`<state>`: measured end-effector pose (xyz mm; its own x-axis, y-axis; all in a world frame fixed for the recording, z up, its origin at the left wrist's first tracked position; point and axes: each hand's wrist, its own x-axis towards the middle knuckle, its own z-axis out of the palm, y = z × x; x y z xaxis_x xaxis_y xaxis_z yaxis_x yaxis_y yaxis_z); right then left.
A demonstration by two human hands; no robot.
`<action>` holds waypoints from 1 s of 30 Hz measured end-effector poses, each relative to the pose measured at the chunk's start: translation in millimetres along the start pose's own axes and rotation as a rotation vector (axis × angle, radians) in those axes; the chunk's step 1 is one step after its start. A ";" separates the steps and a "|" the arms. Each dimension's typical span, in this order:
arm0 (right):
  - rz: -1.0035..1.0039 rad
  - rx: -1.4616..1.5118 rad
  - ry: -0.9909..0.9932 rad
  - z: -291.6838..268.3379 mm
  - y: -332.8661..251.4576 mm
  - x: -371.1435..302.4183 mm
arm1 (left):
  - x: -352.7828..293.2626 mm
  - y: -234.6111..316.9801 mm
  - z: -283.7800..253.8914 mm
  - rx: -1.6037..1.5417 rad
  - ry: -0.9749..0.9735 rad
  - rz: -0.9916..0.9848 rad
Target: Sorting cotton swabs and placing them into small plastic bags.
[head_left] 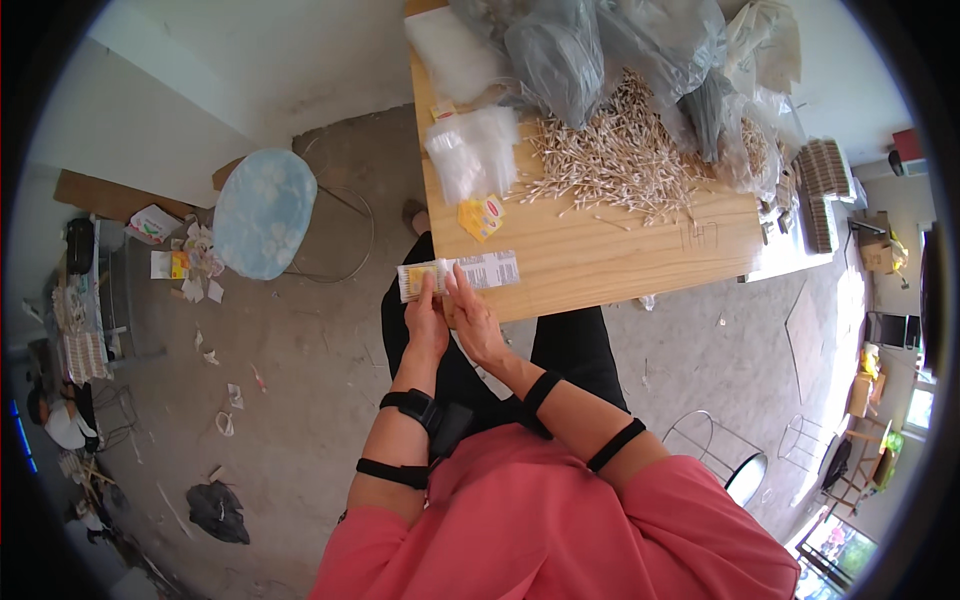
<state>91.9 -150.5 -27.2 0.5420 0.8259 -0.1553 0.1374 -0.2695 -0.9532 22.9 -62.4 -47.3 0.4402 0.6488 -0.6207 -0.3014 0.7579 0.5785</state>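
My left hand [427,328] grips a clear packet of cotton swabs [409,283] at the table's near left corner, its thumb on top. A yellow card shows inside the packet, with swab tips lined up along its left end. From the packet a flat white printed strip [493,269] reaches right over the tabletop. My right hand [476,328] lies against the packet's right part with its fingers stretched out. Just beyond are yellow cards [481,217] and a stack of clear plastic bags [470,155]. A large heap of loose cotton swabs [625,160] spreads over the table's far side.
Grey plastic bags [560,60] crowd the back of the wooden table [600,262]. A stool with a pale blue cover [265,213] stands to the left. Wire-framed stools are at the lower right. Scraps and a black bag [217,512] lie on the floor.
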 end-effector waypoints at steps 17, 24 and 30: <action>0.203 0.015 0.505 17.7 -14.3 31.8 | 2.3 -7.4 -1.7 -0.096 0.061 0.077; -0.161 -0.129 0.231 6.2 1.2 10.6 | 2.6 -5.5 -2.9 -0.066 0.066 0.068; -0.125 -0.032 0.090 0.0 6.9 14.2 | 2.1 -1.7 -6.6 -0.091 -0.002 0.014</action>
<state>100.5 -140.6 -35.9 0.5912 0.8065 -0.0104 0.2344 -0.1841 -0.9545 18.8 -61.8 -53.1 0.4373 0.6595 -0.6114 -0.3834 0.7517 0.5366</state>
